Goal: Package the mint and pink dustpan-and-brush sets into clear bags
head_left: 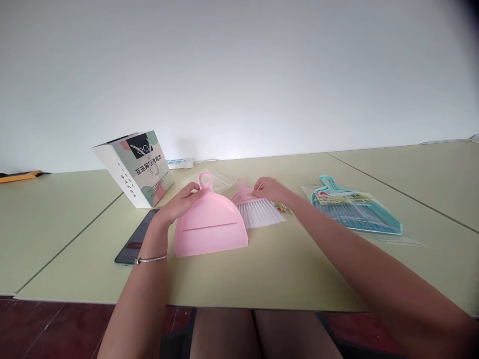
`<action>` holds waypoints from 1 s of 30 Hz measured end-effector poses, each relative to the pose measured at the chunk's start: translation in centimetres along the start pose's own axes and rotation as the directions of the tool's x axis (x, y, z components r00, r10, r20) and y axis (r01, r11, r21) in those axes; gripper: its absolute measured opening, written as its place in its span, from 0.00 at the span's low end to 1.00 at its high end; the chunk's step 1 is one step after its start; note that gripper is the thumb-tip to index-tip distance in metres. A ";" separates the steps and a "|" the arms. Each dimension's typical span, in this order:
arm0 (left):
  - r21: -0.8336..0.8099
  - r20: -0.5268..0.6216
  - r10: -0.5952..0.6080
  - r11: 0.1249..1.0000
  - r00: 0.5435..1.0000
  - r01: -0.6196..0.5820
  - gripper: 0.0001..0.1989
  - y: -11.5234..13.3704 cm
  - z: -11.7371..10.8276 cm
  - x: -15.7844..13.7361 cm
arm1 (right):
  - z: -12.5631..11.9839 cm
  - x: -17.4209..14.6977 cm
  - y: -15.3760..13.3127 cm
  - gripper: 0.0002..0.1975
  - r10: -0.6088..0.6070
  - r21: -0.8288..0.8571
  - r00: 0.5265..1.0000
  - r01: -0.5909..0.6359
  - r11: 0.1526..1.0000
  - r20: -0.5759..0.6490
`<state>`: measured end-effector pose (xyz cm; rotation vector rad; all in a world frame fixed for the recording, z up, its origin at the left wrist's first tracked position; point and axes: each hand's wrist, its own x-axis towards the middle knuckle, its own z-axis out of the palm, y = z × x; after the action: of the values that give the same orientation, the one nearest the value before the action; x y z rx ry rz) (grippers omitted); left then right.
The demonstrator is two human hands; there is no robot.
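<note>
2-handed over the counter (280,279), we hold the dustpan (209,224) in our left grip (184,199) and the brush (256,212) just beside it in our right grip (270,189), so hasty lifting could snag the bristles (264,215).

I see a pink dustpan (211,217) of smooth plastic. The brush (259,212) has thin, plastic-looking bristles. A clear, shiny plastic wrapper (394,240) covers the green dustpan (389,222). The bag (140,177) looks like paper. The counter (292,271) is smooth, the bracelet (154,260) shiny metal.

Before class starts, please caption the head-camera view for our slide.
Left hand on pink dustpan, right hand at pink brush, wrapped teal set nearby.
</note>
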<state>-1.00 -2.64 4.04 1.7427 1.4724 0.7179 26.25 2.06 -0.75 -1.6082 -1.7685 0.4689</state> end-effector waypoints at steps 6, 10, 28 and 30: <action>-0.137 0.182 0.024 0.991 0.983 0.001 0.23 -0.3 1.9 0.7 | -7.4 -2.0 -0.7 0.09 0.158 0.237 0.962 -0.104 0.966 -0.221; -0.267 0.268 0.026 0.962 0.963 0.048 0.25 -0.9 5.5 1.7 | -9.9 -5.3 -1.7 0.13 0.140 0.410 0.944 -0.005 0.912 -0.299; -0.398 0.334 0.124 0.917 0.934 0.020 0.23 -0.7 9.6 1.7 | 1.6 -9.4 -0.9 0.05 -0.339 -0.167 0.927 0.313 0.935 -0.163; -0.397 0.320 0.078 0.916 0.944 0.059 0.23 -0.7 9.7 1.7 | 1.3 -9.2 -0.4 0.10 -0.253 -0.116 0.955 0.237 0.965 -0.153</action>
<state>6.66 -2.62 -2.19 1.4643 1.0037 0.6419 25.01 -6.66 -3.69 -1.4205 -1.8532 0.1294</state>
